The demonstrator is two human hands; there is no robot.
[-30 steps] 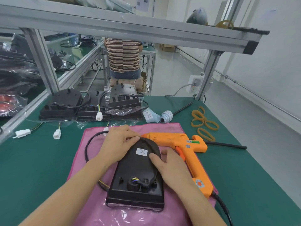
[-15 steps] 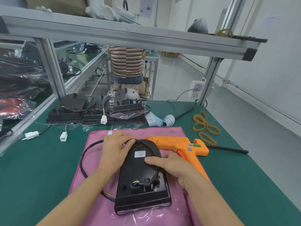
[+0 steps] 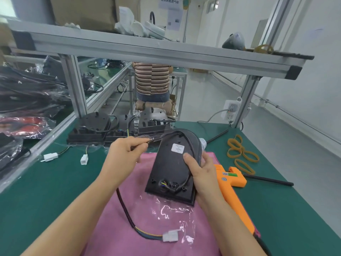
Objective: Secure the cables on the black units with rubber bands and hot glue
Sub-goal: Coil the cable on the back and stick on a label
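Raised above pink cloth on green surface: black dome-topped plastic unit, gripped by right hand; black cable pinched in left hand. Tan rubber bands well right.

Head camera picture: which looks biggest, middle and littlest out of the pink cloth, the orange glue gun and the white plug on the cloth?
1. pink cloth
2. orange glue gun, though the right hand hides part of it
3. white plug

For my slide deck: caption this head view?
Right hand lifts black unit above pink cloth; left hand pinches its cable.
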